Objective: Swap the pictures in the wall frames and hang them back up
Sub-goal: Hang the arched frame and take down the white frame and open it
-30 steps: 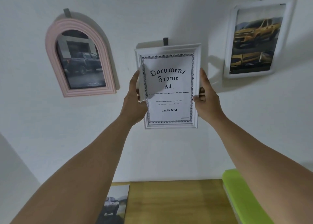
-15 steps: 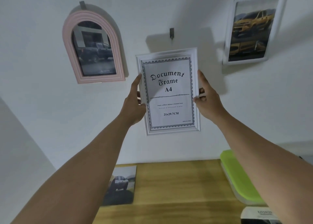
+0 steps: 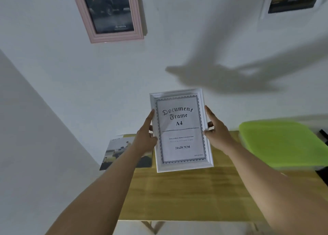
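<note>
Change since earlier: white frame (image 3: 181,130), which hung on its wall hook a second ago, is now off the wall and lower, held out over the table (image 3: 186,195); the pink frame and the right-hand frame have slid up to the top edge of the view.
White frame: upright, tilted slightly with its top leaning left, printed side facing the camera; the insert reads "Document Frame A4".
Left hand (image 3: 146,138): pressed against the frame's left edge, thumb up along the front rim, fingers wrapped behind and hidden.
Right hand (image 3: 215,133): clamped on the frame's right edge, thumb pointing up beside the rim, fingertips curled around the side.
Frame versus hands: it sits between the two hands, gripped at about mid-height on both sides, with its lower part hanging below them.
Pink frame (image 3: 113,14): on the far wall at upper left, showing a dark truck picture; its top is cut off.
Right-hand frame (image 3: 292,0): white, on the wall at upper right, only its lower part visible.
Loose photo (image 3: 122,151): lying on the table's far left corner, partly behind the left forearm.
Green lid (image 3: 282,142): on the table's right side, near the right forearm.
Wall: shadow of hands and arms falls right of centre.
</note>
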